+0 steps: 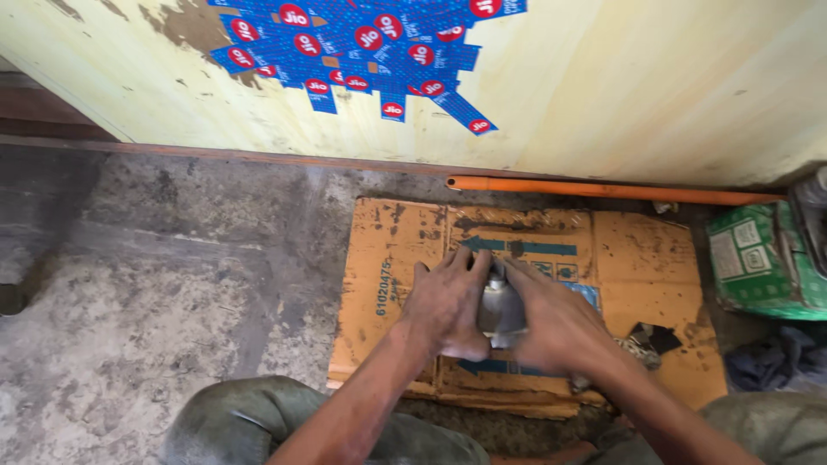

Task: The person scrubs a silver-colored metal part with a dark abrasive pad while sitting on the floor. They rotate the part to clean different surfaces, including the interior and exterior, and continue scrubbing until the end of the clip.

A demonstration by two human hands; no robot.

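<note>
A small grey metal part (pixel 500 308) rests on a flattened brown cardboard sheet (pixel 637 258) on the floor. My left hand (pixel 445 303) clasps its left side, fingers stretched forward over the top. My right hand (pixel 556 323) presses on its right side, fingers meeting the left hand's at the part's far end. Most of the part is hidden between the two hands. A dark small object (pixel 650 340) lies on the cardboard just right of my right wrist.
An orange pipe (pixel 603 189) runs along the base of a pale yellow wall (pixel 646 77) with blue stickers (pixel 362 43). A green box (pixel 762 258) and dark cloth (pixel 775 362) sit at the right. Rough concrete floor (pixel 155 293) spreads left. My knees (pixel 258 422) are at the bottom.
</note>
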